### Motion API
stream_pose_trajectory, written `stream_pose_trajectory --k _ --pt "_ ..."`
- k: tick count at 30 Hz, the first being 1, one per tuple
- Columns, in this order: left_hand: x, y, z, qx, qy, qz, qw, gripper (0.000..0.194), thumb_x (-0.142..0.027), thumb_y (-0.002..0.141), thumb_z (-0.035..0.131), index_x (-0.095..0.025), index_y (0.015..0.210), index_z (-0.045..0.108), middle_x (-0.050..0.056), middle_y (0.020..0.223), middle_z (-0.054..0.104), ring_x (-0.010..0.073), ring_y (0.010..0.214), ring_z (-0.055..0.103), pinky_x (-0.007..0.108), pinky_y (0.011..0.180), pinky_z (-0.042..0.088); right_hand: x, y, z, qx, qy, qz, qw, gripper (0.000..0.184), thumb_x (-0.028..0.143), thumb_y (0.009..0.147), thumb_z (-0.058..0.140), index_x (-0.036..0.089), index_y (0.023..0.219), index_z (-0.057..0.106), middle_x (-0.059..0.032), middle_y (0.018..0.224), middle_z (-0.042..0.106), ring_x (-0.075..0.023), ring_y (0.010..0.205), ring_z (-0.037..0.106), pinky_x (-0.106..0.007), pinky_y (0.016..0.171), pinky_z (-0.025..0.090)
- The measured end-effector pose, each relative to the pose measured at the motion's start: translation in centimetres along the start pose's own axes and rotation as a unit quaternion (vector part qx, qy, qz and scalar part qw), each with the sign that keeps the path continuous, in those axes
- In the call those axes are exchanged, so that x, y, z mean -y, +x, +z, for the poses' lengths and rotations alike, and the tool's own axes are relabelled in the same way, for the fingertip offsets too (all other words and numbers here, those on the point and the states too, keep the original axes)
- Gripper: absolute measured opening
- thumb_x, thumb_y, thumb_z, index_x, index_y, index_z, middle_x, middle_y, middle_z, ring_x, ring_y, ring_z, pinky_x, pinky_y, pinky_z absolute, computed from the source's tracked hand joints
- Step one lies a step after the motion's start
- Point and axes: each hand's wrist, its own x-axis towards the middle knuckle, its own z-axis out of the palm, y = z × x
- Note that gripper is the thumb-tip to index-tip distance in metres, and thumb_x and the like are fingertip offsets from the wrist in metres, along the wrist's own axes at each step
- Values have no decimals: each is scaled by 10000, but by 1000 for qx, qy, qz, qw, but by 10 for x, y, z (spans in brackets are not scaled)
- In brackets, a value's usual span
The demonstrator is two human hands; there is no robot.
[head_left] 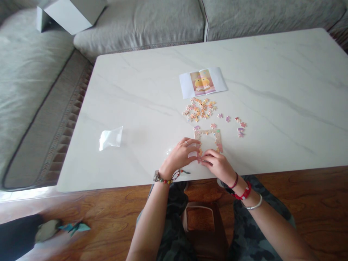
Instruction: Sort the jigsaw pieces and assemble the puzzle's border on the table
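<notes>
On the table lies a partly joined jigsaw frame (219, 139), a square border with a bare middle. My left hand (181, 154) rests over its left side, fingers stretched out and apart, fingertips touching the border. At the lower left corner, the fingers of my right hand (219, 166) are pinched together on a small pink puzzle piece (199, 159), partly hidden by the fingertips. Beyond the frame is a pile of loose puzzle pieces (201, 108). Single pieces lie near it, including a purple piece (197, 128) and a pink piece (213, 126).
A creased picture sheet (203, 82) with yellow figures lies behind the pile. Several stray pieces (240, 132) sit to the right. A clear plastic bag (111, 138) is at left on the marble-patterned table (272, 108). A grey sofa (163, 21) stands behind.
</notes>
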Motion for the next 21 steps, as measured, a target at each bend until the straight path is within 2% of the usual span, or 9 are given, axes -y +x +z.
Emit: stream_pose_trajectory --k 4,7,11,15,18,21 --pt "-2 0 -2 -18 -7 -3 1000 153 -266 791 532 -227 912 617 33 1128 543 183 1040 452 363 920 379 0 3 -13 -25 15 -9 1000 123 215 800 519 196 802 640 -42 818 578 -126 711 569 -246 669 488" --pt "-4 2 -4 -46 -1 -16 999 166 -285 814 498 -230 921 611 37 1120 541 178 1029 459 363 915 388 -16 7 -38 -113 -6 39 993 129 264 782 538 205 833 641 -45 847 584 -109 615 541 -244 581 481" --pt "-4 11 -6 -121 24 -53 991 169 -263 827 473 -222 948 585 51 1118 528 183 1042 453 377 904 405 -59 4 -81 -237 -103 107 960 180 326 768 538 201 828 652 -59 862 592 -117 580 518 -286 601 478" --pt "2 24 -2 -185 53 -76 978 165 -243 828 467 -229 954 573 52 1095 527 191 1031 463 400 879 428 -100 -7 -109 -238 -155 151 947 227 366 762 529 183 812 653 -67 820 598 -127 557 508 -293 576 469" --pt "9 32 2 -200 70 -80 974 160 -241 825 471 -225 950 571 53 1096 525 191 1021 464 391 868 441 -116 -15 -115 -222 -162 174 946 243 378 761 520 175 783 651 -70 794 602 -143 587 525 -304 600 469" --pt "16 38 6 -207 82 -72 972 158 -240 826 469 -221 946 570 56 1090 526 190 1015 471 386 862 450 -122 -17 -115 -204 -141 184 951 247 377 765 509 176 794 648 -72 805 604 -152 619 534 -301 602 469"
